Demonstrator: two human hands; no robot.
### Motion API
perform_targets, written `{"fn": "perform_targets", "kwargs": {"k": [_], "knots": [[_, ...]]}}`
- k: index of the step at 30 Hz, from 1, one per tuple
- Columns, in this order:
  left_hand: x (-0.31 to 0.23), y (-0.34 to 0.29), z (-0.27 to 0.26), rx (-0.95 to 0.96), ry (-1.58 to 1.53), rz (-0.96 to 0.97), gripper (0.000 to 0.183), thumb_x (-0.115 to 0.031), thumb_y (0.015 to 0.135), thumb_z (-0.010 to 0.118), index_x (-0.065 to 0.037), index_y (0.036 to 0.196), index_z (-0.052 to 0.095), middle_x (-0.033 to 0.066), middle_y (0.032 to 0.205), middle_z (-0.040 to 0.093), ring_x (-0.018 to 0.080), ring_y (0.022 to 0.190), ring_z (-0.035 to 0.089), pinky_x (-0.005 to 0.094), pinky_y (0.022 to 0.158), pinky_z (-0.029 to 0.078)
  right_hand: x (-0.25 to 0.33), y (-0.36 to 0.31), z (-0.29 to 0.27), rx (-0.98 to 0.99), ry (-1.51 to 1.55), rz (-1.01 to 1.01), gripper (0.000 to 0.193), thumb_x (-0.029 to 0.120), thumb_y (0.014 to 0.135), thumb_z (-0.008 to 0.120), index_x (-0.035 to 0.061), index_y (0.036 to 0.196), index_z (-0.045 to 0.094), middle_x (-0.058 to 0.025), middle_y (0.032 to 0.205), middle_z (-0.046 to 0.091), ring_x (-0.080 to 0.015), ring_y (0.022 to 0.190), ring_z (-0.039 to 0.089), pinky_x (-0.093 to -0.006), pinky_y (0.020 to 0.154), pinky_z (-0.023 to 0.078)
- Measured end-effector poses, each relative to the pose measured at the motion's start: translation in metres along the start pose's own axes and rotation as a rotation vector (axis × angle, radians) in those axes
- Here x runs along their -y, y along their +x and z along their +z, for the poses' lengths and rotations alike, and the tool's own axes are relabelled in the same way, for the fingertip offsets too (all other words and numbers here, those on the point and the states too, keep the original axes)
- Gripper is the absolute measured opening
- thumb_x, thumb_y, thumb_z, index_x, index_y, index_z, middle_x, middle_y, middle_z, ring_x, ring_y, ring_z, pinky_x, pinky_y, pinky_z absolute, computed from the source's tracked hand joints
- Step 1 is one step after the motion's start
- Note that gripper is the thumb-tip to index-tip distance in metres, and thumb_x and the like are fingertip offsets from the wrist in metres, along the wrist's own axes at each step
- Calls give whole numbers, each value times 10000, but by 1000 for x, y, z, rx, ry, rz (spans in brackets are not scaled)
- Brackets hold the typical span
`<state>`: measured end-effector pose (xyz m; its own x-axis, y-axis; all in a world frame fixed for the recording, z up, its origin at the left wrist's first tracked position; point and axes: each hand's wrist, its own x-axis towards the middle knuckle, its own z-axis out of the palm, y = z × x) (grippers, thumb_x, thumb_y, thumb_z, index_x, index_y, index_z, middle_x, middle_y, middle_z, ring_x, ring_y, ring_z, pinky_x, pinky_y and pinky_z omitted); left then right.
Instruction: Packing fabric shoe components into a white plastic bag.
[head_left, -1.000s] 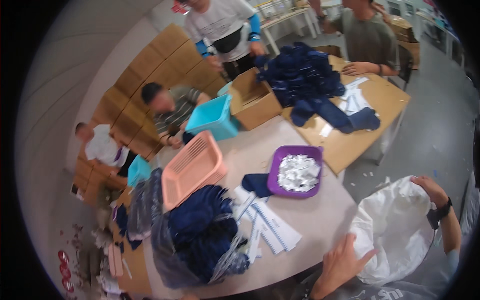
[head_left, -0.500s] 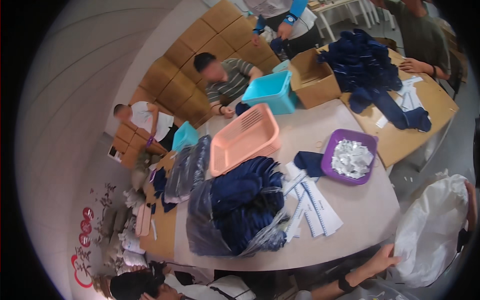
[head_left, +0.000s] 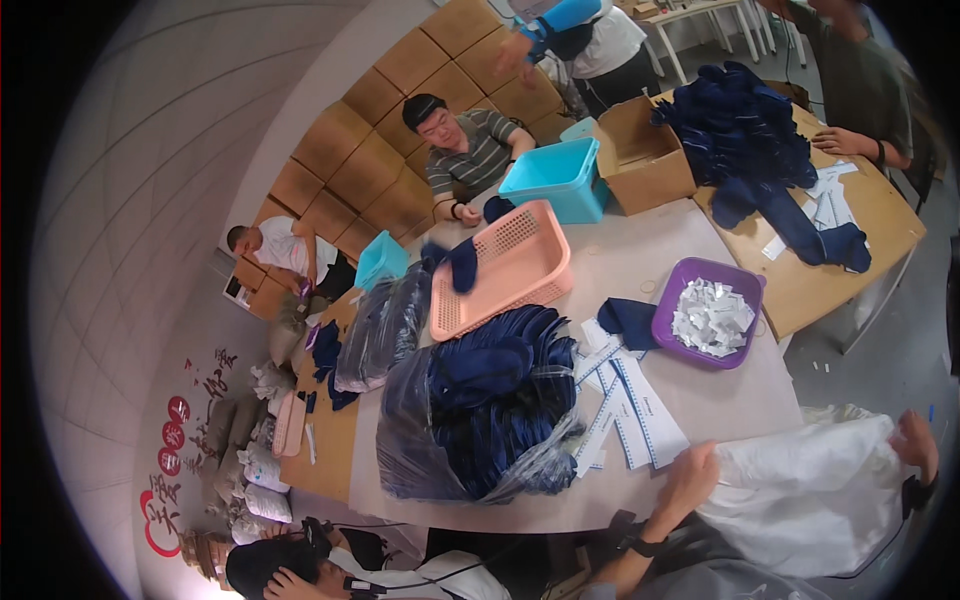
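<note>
Stacked brown cardboard boxes (head_left: pixel 365 160) line the background behind a broad, pale tabletop (head_left: pixel 635 240). On it rests a bulky clear plastic bag of navy socks (head_left: pixel 500 400). Off the table's near right corner sits a pliable white sack (head_left: pixel 800 505); its visible long axis runs left to right, upper edge rising slightly rightward, body falling toward the person. Mouth direction cannot be determined. Also noted: a peach perforated plastic basket (head_left: pixel 558 287) and a purple plastic tub (head_left: pixel 663 325) containing white slips (head_left: pixel 713 318). Left hand (head_left: pixel 688 482) grasps the sack's left edge; right hand (head_left: pixel 915 447), slightly blurred, grips its upper right corner.
</note>
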<state>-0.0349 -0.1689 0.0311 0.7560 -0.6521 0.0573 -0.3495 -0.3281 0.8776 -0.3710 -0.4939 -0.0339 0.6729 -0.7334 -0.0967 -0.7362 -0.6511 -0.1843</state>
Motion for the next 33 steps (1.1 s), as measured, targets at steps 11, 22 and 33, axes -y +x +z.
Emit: {"fn": "perform_targets", "kwargs": {"k": [11, 22, 33], "knots": [[-27, 29, -12, 17, 480, 59, 284, -336, 942, 646, -52, 924, 649, 183, 864, 703, 421, 809, 663, 485, 711, 518, 131, 3, -74, 250, 209, -425, 592, 376, 731, 821, -28, 1064, 544, -255, 1041, 604, -427, 988, 607, -434, 859, 496], [77, 173, -287, -432, 1018, -635, 1456, -383, 448, 995, -234, 1603, 122, 189, 1656, 125, 395, 1530, 95, 603, 1201, 149, 188, 20, -106, 50, 404, -826, 219, 184, 782, 696, 60, 904, 562, -111, 862, 649, -351, 786, 665, -454, 658, 546], [49, 166, -325, -1218, 1002, -204, 430, -16, 772, 664, -57, 1200, 667, 231, 1018, 726, 413, 910, 709, 503, 792, 565, 221, 23, -51, 46, 492, -832, 278, 224, 824, 677, 69, 1016, 549, -86, 954, 613, -288, 907, 649, -430, 677, 555]]}}
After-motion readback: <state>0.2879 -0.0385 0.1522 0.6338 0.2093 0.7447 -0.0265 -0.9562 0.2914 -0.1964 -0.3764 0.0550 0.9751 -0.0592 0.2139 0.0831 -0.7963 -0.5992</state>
